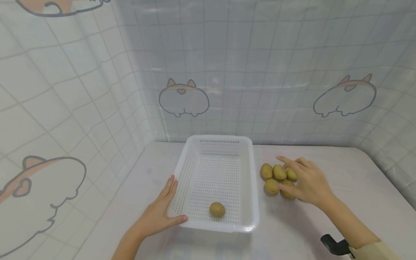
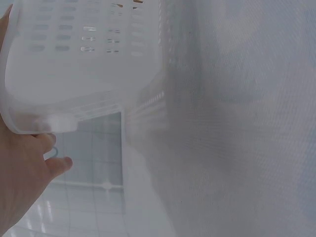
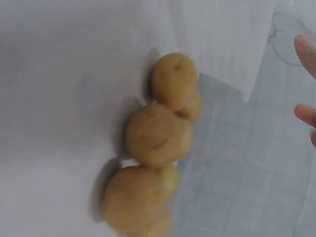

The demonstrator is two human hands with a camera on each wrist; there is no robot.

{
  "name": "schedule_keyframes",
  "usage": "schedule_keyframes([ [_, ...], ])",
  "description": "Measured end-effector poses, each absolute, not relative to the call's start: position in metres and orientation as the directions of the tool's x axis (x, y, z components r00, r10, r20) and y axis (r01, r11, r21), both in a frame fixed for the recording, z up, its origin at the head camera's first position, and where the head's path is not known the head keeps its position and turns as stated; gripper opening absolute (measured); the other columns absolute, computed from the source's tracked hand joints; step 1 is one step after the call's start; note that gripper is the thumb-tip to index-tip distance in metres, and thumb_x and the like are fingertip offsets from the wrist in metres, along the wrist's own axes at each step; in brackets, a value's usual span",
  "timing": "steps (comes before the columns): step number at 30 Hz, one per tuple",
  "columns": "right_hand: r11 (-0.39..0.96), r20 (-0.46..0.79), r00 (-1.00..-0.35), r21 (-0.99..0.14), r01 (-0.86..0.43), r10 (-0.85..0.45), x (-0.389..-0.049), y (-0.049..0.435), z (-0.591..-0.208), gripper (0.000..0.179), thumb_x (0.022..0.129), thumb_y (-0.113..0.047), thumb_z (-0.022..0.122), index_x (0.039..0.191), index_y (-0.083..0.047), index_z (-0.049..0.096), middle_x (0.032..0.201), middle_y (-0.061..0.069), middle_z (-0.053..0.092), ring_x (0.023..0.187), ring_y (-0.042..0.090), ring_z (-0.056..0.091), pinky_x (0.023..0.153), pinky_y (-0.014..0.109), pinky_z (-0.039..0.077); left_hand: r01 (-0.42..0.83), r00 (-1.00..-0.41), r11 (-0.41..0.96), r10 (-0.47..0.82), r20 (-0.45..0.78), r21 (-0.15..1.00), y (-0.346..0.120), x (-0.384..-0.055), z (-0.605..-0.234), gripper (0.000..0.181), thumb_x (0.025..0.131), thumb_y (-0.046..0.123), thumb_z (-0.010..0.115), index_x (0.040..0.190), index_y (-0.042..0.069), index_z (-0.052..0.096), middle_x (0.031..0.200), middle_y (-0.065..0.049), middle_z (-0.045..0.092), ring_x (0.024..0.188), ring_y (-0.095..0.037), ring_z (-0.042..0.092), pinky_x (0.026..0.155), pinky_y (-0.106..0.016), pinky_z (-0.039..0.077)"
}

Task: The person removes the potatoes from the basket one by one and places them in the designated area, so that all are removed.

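Observation:
A white perforated plastic basket (image 1: 255,187) stands on the table, with one potato (image 1: 217,209) lying inside near its front. My left hand (image 1: 156,216) rests against the basket's near left corner, fingers fairly straight along the side and thumb on the front rim. In the left wrist view, the left hand (image 2: 22,175) touches the rim. My right hand (image 1: 307,182) hovers above several potatoes (image 1: 267,171) grouped right of the basket, its thumb and fingers spread. From the right wrist, fingertips (image 3: 306,114) appear apart from the potatoes (image 3: 159,136); nothing is between them.
The pale table (image 1: 344,173) extends to both sides of the basket. Behind it hangs a grid-patterned sheet (image 1: 260,90) with cartoon animals, which also covers the left and right sides. A black strap piece (image 1: 334,245) sits at the right wrist.

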State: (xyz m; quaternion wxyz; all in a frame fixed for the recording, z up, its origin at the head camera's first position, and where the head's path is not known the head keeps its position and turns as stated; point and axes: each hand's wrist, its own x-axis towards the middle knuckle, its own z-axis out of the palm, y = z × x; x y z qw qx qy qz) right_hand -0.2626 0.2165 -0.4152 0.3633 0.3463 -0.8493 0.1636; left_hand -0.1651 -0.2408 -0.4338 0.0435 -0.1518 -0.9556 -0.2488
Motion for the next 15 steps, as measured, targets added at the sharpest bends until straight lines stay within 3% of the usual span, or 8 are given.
schedule_keyframes([
  [7,0.662,0.755,-0.443,-0.015,-0.749,-0.484,-0.26,0.198,-0.399,0.08,0.076,-0.077,0.054,0.127,-0.017,0.062,0.076,-0.012,0.062,0.079,0.013,0.054,0.061,0.033,0.044,0.29,-0.957,0.836,0.253,0.143,0.465,-0.24,-0.164,-0.432,0.112,0.075,0.058,0.073,0.152,-0.001,0.017,0.161,-0.014,0.003,0.142,-0.04,0.019,0.1,-0.062,0.036],
  [15,0.613,0.728,-0.422,-0.004,-0.79,-0.54,-0.255,0.178,-0.383,0.074,0.079,-0.073,0.055,0.131,-0.019,0.059,0.083,-0.004,0.062,0.082,0.013,0.055,0.063,0.032,0.043,0.289,-0.957,0.821,0.258,0.13,0.492,-0.239,-0.163,-0.433,0.111,0.076,0.057,0.073,0.152,0.0,0.016,0.161,-0.014,0.001,0.143,-0.039,0.014,0.104,-0.062,0.031],
])
